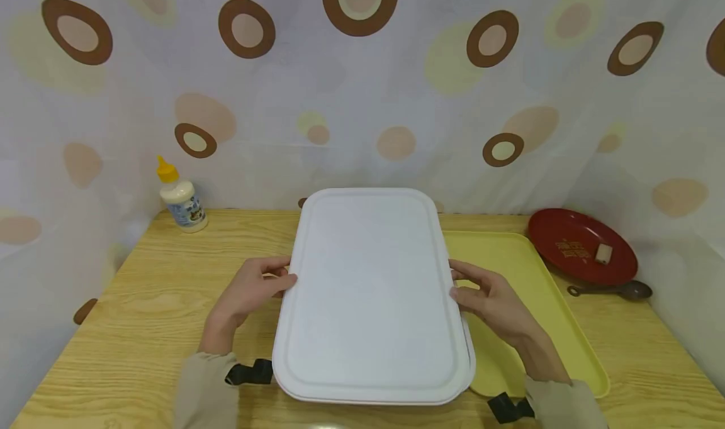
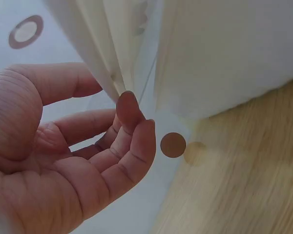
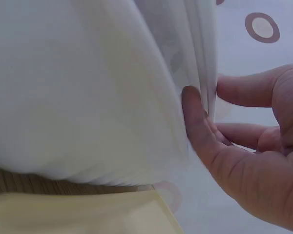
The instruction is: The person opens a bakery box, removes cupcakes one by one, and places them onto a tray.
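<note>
Pinching the long edges of a round-cornered white plastic lid, the left hand and right hand hold it over the middle of the wooden table, whose bare wood stretches broadly leftward. Its right edge overlaps the yellow tray; beyond that edge lie a dark spoon, red oval plate and, far left, a yellow-tipped squeeze bottle

Home-like corner, exact kind unclear: wood-grain table, circle-patterned cloth, red plate, dark spoon.
</note>
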The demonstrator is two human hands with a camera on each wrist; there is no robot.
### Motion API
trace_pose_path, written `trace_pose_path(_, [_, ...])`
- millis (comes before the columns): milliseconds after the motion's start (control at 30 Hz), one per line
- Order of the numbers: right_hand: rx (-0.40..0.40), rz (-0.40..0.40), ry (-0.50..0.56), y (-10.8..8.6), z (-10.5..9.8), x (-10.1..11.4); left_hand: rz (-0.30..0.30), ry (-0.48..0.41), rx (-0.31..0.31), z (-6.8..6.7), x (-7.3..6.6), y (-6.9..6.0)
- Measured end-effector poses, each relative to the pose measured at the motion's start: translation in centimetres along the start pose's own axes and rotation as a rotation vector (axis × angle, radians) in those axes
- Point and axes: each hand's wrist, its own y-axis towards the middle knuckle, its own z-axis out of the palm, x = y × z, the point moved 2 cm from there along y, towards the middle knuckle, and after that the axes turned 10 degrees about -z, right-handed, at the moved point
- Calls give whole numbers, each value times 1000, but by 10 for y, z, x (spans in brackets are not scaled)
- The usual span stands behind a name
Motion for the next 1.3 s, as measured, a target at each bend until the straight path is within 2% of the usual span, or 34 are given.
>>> trace_pose_path(200, [44,-56,-239,8,3,8,-27,39,14,-9,4,-3])
trace_pose_path(300, [72,-64,-302,14,4,13,-32,93,16,-16,4,-6])
trace_pose_path(533, [134,-78,-324,30,10,21,-36,142,40,-32,3,-14])
trace_pose_path(767, [191,-12,-315,48,27,19,-67,98,44,-55,8,-20])
trace_pose_path(967, [291,-47,-293,61,43,20,-70,86,72,-72,16,-26])
trace_pose_path(1167, [333,-73,-404,73,58,27,-77,98,69,-90,24,-33])
trace_pose_path(1300, [329,-69,-456,81,68,32,-95,111,70,-99,30,-37])
